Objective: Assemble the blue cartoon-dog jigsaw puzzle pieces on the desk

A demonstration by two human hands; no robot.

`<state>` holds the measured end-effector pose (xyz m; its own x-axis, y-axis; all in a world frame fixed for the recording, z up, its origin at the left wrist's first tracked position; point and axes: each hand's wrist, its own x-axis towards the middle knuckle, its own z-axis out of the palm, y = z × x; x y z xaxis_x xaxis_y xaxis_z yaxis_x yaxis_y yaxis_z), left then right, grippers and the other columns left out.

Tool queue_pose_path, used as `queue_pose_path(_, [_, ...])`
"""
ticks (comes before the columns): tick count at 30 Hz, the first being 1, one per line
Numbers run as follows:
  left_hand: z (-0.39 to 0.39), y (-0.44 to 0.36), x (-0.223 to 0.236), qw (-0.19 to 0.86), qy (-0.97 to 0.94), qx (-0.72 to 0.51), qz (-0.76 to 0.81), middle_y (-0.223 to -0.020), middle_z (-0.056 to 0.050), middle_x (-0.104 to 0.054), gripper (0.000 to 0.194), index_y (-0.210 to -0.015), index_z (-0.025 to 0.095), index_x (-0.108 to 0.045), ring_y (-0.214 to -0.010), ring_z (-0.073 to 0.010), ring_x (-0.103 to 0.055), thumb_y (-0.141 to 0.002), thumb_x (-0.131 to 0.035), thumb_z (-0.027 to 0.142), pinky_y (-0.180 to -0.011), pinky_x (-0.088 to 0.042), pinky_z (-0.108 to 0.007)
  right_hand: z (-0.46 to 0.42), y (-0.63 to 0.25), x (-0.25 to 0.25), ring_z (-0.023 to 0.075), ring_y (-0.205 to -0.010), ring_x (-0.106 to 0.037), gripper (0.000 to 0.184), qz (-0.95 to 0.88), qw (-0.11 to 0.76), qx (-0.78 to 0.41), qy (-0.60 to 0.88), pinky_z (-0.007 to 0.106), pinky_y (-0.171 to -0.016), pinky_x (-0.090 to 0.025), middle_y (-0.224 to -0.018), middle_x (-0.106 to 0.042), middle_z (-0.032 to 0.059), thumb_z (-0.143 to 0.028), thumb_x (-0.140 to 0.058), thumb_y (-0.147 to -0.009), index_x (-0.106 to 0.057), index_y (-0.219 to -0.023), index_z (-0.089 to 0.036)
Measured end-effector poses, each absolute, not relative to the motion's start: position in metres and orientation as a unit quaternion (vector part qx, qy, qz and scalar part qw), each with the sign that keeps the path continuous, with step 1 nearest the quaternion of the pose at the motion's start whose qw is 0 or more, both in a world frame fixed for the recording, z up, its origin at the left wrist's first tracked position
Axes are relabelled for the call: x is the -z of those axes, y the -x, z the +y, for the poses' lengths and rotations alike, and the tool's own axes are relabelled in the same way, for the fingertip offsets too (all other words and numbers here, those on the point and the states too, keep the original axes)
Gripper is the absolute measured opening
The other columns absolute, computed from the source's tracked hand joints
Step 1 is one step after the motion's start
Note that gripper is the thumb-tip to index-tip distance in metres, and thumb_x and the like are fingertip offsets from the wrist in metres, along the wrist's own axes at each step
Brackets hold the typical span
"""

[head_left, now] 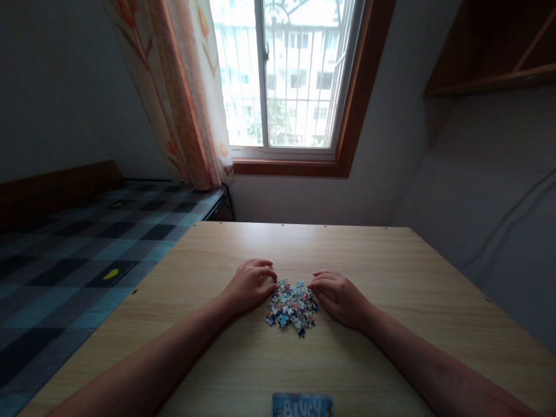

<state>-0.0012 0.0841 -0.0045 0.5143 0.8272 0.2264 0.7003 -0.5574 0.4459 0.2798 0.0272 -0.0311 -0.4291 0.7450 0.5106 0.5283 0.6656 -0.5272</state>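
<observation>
Lower centre: puzzle-piece pile (292, 307) on wooden table (234, 370), flanked by left hand (252, 284) and right hand (342, 298). Bottom edge: blue "BLUEY" item (303, 406), partly cropped. Top centre: barred window (299, 75). Left: checked bed (87, 243).

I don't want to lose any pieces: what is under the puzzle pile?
The puzzle pile sits on the wood-grain table, whose surface shows around it. Upper pieces overlap others; whatever lies wholly beneath them, including the table there, is hidden.
</observation>
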Motion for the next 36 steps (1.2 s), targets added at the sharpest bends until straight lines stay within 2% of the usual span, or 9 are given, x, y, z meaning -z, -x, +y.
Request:
queue_pose_path(8, [0.086,0.001,0.006,0.167,-0.856,-0.218,0.438,-0.117,-0.004,-0.07,0.006,-0.082,0.027,-0.077,-0.114,-0.0262,-0.06,-0.076,-0.074,0.028,-0.104,-0.04,-0.043,0.028,-0.28,0.031,0.0241,-0.107,-0.067,0.021,-0.836,0.373,-0.15,0.373,0.042,-0.101,-0.05,-0.101,-0.076,0.0074,-0.015,-0.058,-0.091,-0.074,-0.102,-0.022])
queue_pose_path(13, [0.088,0.002,0.008,0.194,-0.848,-0.246,0.427,-0.114,-0.005,-0.071,0.009,-0.08,0.023,-0.072,-0.112,-0.0254,-0.061,-0.072,-0.076,0.025,-0.103,-0.041,-0.04,0.027,-0.28,0.03,0.0238,-0.107,-0.067,0.021,-0.837,0.37,-0.152,0.375,0.041,-0.101,-0.05,-0.101,-0.076,0.0069,-0.014,-0.058,-0.09,-0.074,-0.102,-0.022])
queue_pose_path(18, [0.094,0.005,0.013,0.272,-0.821,-0.26,0.43,-0.117,-0.007,-0.071,0.01,-0.07,0.021,-0.07,-0.113,-0.0263,-0.062,-0.069,-0.076,0.029,-0.104,-0.042,-0.039,0.027,-0.28,0.031,0.0239,-0.109,-0.066,0.022,-0.836,0.368,-0.151,0.379,0.042,-0.101,-0.05,-0.102,-0.076,0.0069,-0.015,-0.058,-0.09,-0.074,-0.102,-0.023])
queue_pose_path(22, [0.101,0.008,0.012,0.383,-0.755,-0.303,0.438,-0.123,-0.01,-0.068,0.019,-0.069,0.019,-0.069,-0.113,-0.0273,-0.064,-0.071,-0.073,0.037,-0.1,-0.047,-0.04,0.028,-0.281,0.032,0.0243,-0.109,-0.066,0.021,-0.835,0.368,-0.15,0.38,0.042,-0.099,-0.05,-0.103,-0.076,0.0072,-0.015,-0.059,-0.091,-0.074,-0.102,-0.023])
queue_pose_path(24, [0.106,0.012,0.009,0.403,-0.711,-0.346,0.461,-0.125,-0.012,-0.068,0.025,-0.071,0.019,-0.069,-0.114,-0.0287,-0.064,-0.072,-0.072,0.044,-0.1,-0.048,-0.042,0.028,-0.281,0.033,0.0242,-0.109,-0.066,0.021,-0.835,0.371,-0.149,0.377,0.041,-0.099,-0.051,-0.102,-0.076,0.0072,-0.015,-0.059,-0.091,-0.074,-0.102,-0.023])
queue_pose_path(27, [0.117,0.021,0.008,0.376,-0.676,-0.389,0.501,-0.123,-0.013,-0.069,0.033,-0.073,0.019,-0.07,-0.114,-0.0308,-0.064,-0.069,-0.072,0.052,-0.099,-0.048,-0.043,0.028,-0.281,0.033,0.0241,-0.109,-0.066,0.021,-0.835,0.372,-0.148,0.377,0.041,-0.099,-0.051,-0.102,-0.076,0.0071,-0.016,-0.059,-0.091,-0.074,-0.102,-0.023])
queue_pose_path(30, [0.129,0.033,0.01,0.314,-0.685,-0.375,0.539,-0.12,-0.014,-0.07,0.037,-0.073,0.018,-0.072,-0.109,-0.03,-0.066,-0.067,-0.07,0.054,-0.094,-0.051,-0.039,0.028,-0.281,0.033,0.0237,-0.108,-0.066,0.021,-0.835,0.371,-0.15,0.378,0.042,-0.1,-0.05,-0.102,-0.076,0.0067,-0.015,-0.059,-0.091,-0.074,-0.102,-0.023])
queue_pose_path(33, [0.138,0.042,0.014,0.199,-0.718,-0.324,0.583,-0.114,-0.012,-0.072,0.034,-0.074,0.019,-0.074,-0.105,-0.0275,-0.067,-0.072,-0.065,0.051,-0.091,-0.052,-0.035,0.028,-0.281,0.033,0.0237,-0.107,-0.066,0.021,-0.835,0.372,-0.151,0.376,0.042,-0.1,-0.05,-0.101,-0.076,0.007,-0.016,-0.059,-0.091,-0.074,-0.102,-0.023])
queue_pose_path(36, [0.14,0.046,0.017,0.13,-0.722,-0.301,0.609,-0.108,-0.01,-0.073,0.026,-0.072,0.021,-0.074,-0.107,-0.028,-0.065,-0.074,-0.062,0.044,-0.096,-0.049,-0.037,0.028,-0.28,0.032,0.0241,-0.107,-0.067,0.021,-0.836,0.372,-0.15,0.375,0.042,-0.1,-0.051,-0.101,-0.076,0.0076,-0.016,-0.058,-0.091,-0.074,-0.102,-0.023])
